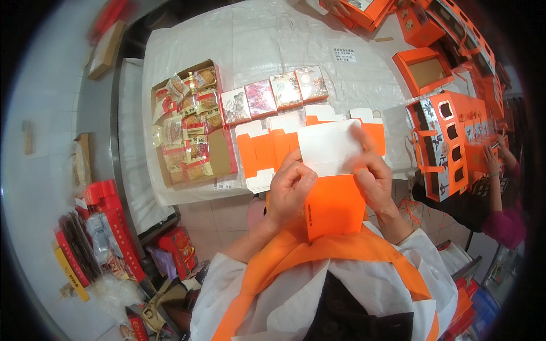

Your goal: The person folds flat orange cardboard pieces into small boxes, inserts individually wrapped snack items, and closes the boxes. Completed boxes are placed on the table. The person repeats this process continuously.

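**Both hands folding an orange carton blank**

Nearest you is your white coat with orange straps [318, 267], filling the lower edge. Just above it your left hand [290, 187] is curled, thumb and fingers pinching the left edge of a flat orange-and-white cardboard carton blank [333, 176] that you hold up in front of your chest, its orange half hanging down and its white half folded up. Your right hand [372, 176] grips the blank's right side, thumb pressed on the orange face and the forefinger stretched up across the white panel.

Behind the blank, on the white plastic-covered table [256, 45], lies another unfolded orange carton blank [267, 150]. Beyond that stands a row of four small square printed boxes [276, 94], and to their left an open brown cardboard tray of wrapped pastries [190, 122].

To your right stands a group of assembled orange gift boxes with cut-out windows [446, 142], where another person's hand [492, 159] touches one. Further back sits an open orange box lid [424, 71]
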Available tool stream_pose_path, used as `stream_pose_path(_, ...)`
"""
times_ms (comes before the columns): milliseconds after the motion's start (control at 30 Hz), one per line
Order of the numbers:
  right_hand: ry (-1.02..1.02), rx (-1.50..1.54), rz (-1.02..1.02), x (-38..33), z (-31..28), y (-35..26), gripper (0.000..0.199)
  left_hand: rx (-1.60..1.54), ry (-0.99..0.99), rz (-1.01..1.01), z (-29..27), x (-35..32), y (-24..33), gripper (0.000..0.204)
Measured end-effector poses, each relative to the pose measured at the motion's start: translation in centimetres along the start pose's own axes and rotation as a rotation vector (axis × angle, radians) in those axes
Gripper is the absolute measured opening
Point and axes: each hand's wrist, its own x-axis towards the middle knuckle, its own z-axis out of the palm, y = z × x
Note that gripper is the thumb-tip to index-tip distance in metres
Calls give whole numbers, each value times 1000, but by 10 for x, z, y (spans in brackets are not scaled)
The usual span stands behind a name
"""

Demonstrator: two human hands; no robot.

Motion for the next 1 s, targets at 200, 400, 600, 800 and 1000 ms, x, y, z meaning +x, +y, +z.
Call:
stream_pose_path(200,198,449,279,-3,1,-7,67,-384,359,-119,28,1,18,15)
stream_pose_path(400,-107,200,124,-10,-12,1,26,78,29,229,8,4,9,17)
stream_pose_path(600,-56,33,140,-10,-6,-11,27,107,68,56,16,2,18,20)
stream_pose_path(800,66,428,205,-4,-1,-22,17,102,93,-170,17,9,38,19)
stream_pose_path(1000,-13,150,264,-1,-10,-21,14,164,8,-120,14,18,33,15)
